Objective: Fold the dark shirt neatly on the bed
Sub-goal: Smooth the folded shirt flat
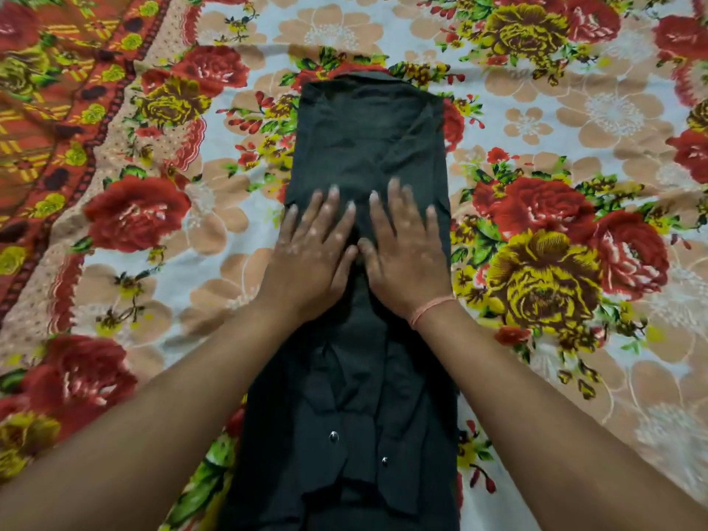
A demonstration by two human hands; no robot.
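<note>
The dark shirt [364, 139] lies on the bed as a long narrow strip, its sides and sleeves folded inward, collar at the far end. Two small shiny buttons show on the cuffs near the bottom. My left hand [314, 251] and my right hand [406, 247] press flat on the middle of the shirt, side by side, fingers spread and pointing away from me, thumbs almost touching. Neither hand grips the cloth. A thin orange thread circles my right wrist.
The bed carries a floral sheet [555, 224] with red and yellow flowers on a pale ground. A red-orange patterned border [49, 120] runs along the far left. The sheet extends flat on both sides of the shirt.
</note>
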